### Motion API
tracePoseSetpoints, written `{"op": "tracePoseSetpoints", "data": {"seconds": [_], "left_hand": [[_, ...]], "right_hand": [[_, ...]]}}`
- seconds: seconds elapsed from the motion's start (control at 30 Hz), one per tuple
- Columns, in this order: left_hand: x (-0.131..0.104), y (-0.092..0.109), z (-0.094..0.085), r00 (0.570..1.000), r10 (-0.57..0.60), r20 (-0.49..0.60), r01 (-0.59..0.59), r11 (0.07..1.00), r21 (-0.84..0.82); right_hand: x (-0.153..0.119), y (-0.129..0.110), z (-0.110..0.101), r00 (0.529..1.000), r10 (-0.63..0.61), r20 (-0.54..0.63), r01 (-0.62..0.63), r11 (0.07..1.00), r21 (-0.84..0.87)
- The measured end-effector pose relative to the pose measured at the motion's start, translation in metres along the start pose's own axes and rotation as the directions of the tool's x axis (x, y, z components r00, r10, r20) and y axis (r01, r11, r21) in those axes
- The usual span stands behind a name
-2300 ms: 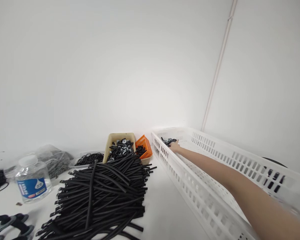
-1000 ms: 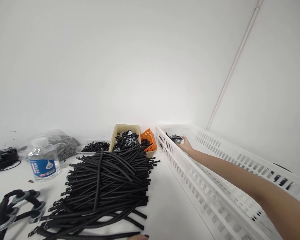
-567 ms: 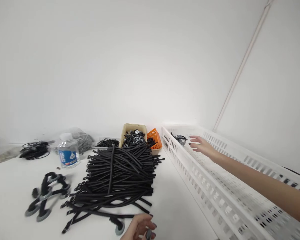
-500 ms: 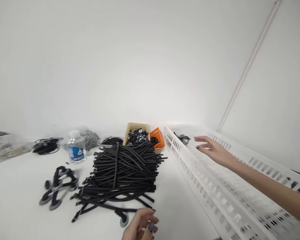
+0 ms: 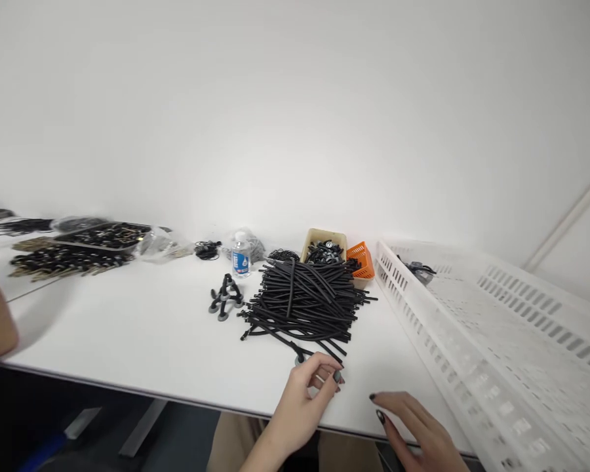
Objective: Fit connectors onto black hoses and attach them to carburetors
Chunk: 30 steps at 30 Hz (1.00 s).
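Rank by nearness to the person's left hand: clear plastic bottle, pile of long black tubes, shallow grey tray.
1. Pile of long black tubes, just beyond it
2. Clear plastic bottle, further back, leftward
3. Shallow grey tray, far left

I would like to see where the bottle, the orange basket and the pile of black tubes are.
Bottle [image 5: 241,263], head view: on its blue label.
Orange basket [image 5: 366,263], head view: on its side wall.
Pile of black tubes [image 5: 311,299], head view: near its middle.
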<state>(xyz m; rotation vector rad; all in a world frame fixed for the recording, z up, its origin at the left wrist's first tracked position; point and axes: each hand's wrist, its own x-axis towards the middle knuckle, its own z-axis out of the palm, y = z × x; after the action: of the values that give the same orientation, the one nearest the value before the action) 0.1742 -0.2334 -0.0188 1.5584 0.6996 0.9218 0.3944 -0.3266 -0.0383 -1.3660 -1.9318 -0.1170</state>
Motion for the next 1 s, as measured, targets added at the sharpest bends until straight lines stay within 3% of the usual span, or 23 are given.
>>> {"op": "tracePoseSetpoints", "data": {"seconds": [0.07, 0.13, 0.17, 0.23, 0.3, 0.37, 0.43, 0.53, 0.7, 0.83, 1.0], "left_hand": [[-0.009, 0.013, -0.029, 0.994, 0.074, -0.075, -0.063, 0.989, 0.134], [-0.015, 0.022, -0.073, 0.964, 0.147, -0.223, -0.094, 0.968, 0.231], [-0.015, 0.024, -0.100, 0.927, 0.187, -0.325, -0.091, 0.953, 0.290], [-0.010, 0.020, -0.159, 0.807, 0.256, -0.533, -0.026, 0.916, 0.400], [0.002, 0.007, -0.215, 0.710, 0.245, -0.660, 0.140, 0.870, 0.473], [0.019, -0.009, -0.261, 0.724, 0.128, -0.678, 0.365, 0.762, 0.534], [0.038, -0.024, -0.292, 0.754, -0.006, -0.657, 0.521, 0.614, 0.593], [0.065, -0.036, -0.316, 0.732, -0.052, -0.679, 0.593, 0.538, 0.598], [0.097, -0.038, -0.328, 0.724, -0.165, -0.670, 0.657, 0.461, 0.597], [0.105, -0.040, -0.332, 0.712, -0.208, -0.670, 0.683, 0.425, 0.594], [0.108, -0.039, -0.333, 0.731, -0.198, -0.652, 0.664, 0.425, 0.615]], "right_hand": [[0.017, 0.003, 0.012, 0.999, 0.048, -0.001, -0.048, 0.995, 0.084], [0.029, 0.008, 0.019, 0.990, 0.144, -0.002, -0.142, 0.977, 0.159], [0.034, 0.012, 0.022, 0.979, 0.202, 0.000, -0.198, 0.961, 0.195], [0.040, 0.020, 0.028, 0.948, 0.317, 0.005, -0.306, 0.912, 0.272], [0.042, 0.030, 0.034, 0.910, 0.413, 0.032, -0.398, 0.850, 0.346], [0.041, 0.040, 0.040, 0.871, 0.485, 0.082, -0.474, 0.785, 0.399], [0.040, 0.045, 0.043, 0.844, 0.524, 0.116, -0.518, 0.739, 0.430], [0.038, 0.045, 0.044, 0.829, 0.546, 0.120, -0.540, 0.727, 0.424], [0.040, 0.035, 0.040, 0.840, 0.531, 0.113, -0.532, 0.762, 0.369], [0.039, 0.033, 0.040, 0.851, 0.517, 0.094, -0.516, 0.787, 0.338], [0.037, 0.035, 0.042, 0.855, 0.504, 0.120, -0.515, 0.802, 0.303]]}}
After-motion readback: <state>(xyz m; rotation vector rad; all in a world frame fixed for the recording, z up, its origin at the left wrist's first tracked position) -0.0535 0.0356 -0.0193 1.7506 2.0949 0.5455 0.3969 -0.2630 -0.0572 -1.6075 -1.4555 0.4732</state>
